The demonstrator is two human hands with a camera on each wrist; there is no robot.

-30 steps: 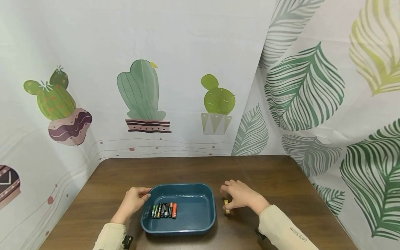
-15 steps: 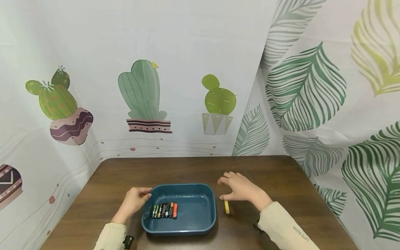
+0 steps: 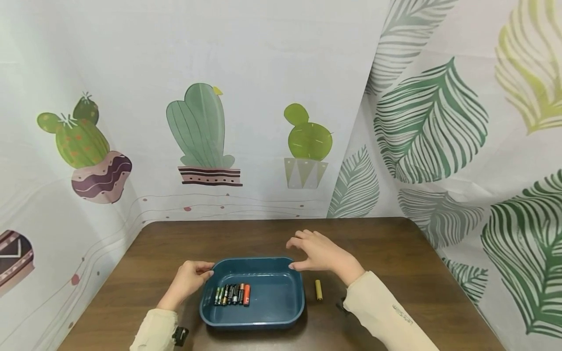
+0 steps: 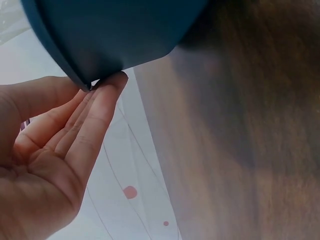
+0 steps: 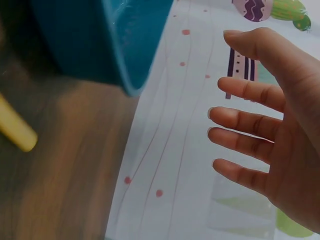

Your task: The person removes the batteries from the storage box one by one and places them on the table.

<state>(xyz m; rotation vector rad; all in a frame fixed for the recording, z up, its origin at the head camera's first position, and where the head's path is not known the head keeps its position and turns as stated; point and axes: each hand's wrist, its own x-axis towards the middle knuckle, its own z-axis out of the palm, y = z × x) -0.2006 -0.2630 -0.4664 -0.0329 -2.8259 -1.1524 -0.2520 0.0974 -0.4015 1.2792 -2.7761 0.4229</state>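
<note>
A blue rectangular tray [image 3: 281, 292] sits on the table, with several batteries [image 3: 231, 294] lined up side by side in its left part; the rightmost is orange. At the tray's far left corner my left hand [image 3: 188, 282] pinches the rim, thumb on one side and fingers on the other, as the left wrist view shows. My right hand [image 3: 322, 253] is beside the far right corner, fingers spread and holding nothing; in the right wrist view a gap separates it from the tray [image 5: 131, 75]. A yellow battery [image 3: 318, 290] lies on the table right of the tray.
The brown wooden table [image 3: 373, 239] ends at the back against a white cloth [image 3: 259, 87] printed with cacti and leaves. Dark wrist straps [image 3: 180, 336] show below the sleeves.
My right hand has moved away from the yellow battery, up and left to the tray's far right corner, leaving the battery on the table. The left hand stays at the rim.
</note>
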